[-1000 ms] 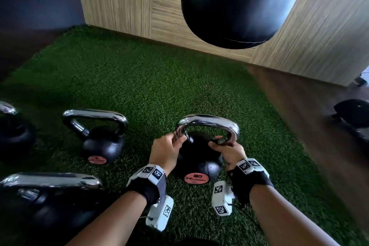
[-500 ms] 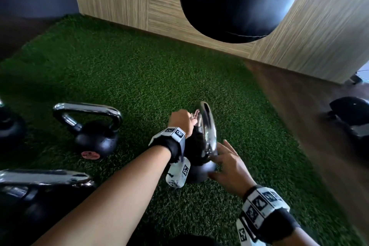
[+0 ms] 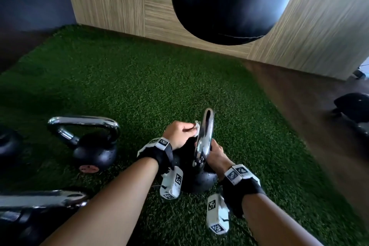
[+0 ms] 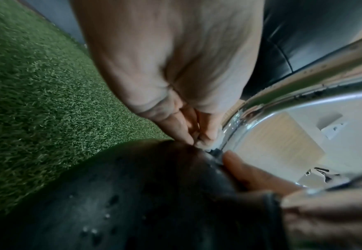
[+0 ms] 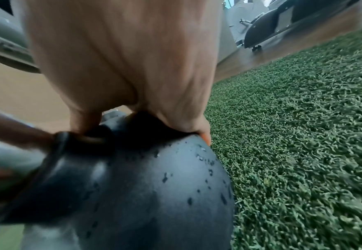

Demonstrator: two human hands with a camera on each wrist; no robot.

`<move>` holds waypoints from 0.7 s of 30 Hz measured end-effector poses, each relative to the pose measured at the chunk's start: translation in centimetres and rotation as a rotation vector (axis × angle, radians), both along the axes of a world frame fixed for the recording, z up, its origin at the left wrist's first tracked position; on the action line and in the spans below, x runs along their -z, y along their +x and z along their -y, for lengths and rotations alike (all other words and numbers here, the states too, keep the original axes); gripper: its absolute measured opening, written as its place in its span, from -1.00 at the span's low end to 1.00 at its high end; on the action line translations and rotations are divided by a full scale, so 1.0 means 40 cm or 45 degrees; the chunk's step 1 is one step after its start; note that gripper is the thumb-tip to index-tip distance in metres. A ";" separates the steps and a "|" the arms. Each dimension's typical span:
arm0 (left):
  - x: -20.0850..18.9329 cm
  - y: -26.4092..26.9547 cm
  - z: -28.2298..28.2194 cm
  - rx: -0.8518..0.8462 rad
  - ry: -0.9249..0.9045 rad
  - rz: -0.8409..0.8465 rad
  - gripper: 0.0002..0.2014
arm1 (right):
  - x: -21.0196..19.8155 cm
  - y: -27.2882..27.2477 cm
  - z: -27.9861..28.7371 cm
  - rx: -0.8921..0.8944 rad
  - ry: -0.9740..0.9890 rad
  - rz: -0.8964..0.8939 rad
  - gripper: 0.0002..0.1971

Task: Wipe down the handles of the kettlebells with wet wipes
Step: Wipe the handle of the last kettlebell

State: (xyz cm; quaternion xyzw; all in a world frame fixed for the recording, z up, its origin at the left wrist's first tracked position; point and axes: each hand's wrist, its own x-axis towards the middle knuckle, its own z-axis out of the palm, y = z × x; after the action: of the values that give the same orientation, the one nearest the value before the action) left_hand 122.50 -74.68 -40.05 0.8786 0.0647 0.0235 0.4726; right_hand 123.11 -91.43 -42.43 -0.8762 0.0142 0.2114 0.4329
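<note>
fingers of the left hand (image 3: 178, 135) pinch a crumpled white wet wipe (image 3: 196, 127) against the far side of a polished chrome handle (image 3: 204, 136), seen edge-on from the head camera. the right hand (image 3: 216, 155) curls its thumb and fingers over the top of the black kettlebell (image 5: 154, 186), steadying the rounded, water-beaded body near the front edge of the green artificial turf (image 3: 129, 86). a second kettlebell (image 3: 89, 142), matte black with a chrome loop, stands to the left; a third kettlebell (image 3: 36, 209) sits at the turf's front left corner. a black punching bag (image 3: 229, 2) hangs before the wood-grain wall (image 3: 111, 0).
</note>
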 end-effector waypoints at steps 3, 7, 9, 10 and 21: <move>-0.002 0.008 0.008 -0.027 -0.219 0.058 -0.69 | -0.001 0.004 0.003 -0.034 -0.070 0.023 -0.21; -0.029 0.025 0.025 -0.058 -0.062 0.252 -0.80 | -0.004 0.001 0.003 -0.044 -0.067 0.034 -0.34; -0.035 0.023 0.028 -0.035 0.076 0.274 -0.85 | -0.005 -0.004 0.003 -0.040 -0.057 0.054 -0.33; -0.032 0.024 0.024 -0.010 0.122 0.256 -0.82 | -0.004 -0.005 0.003 -0.041 -0.057 0.063 -0.33; -0.129 0.042 0.007 0.073 0.009 0.322 -0.68 | -0.003 -0.010 0.004 0.011 0.005 0.054 -0.33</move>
State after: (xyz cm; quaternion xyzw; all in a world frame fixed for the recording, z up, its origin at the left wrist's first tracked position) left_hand 124.19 -74.95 -34.89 0.8718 -0.0206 0.1206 0.4744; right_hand 122.72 -91.61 -42.32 -0.8795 0.0084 0.1911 0.4357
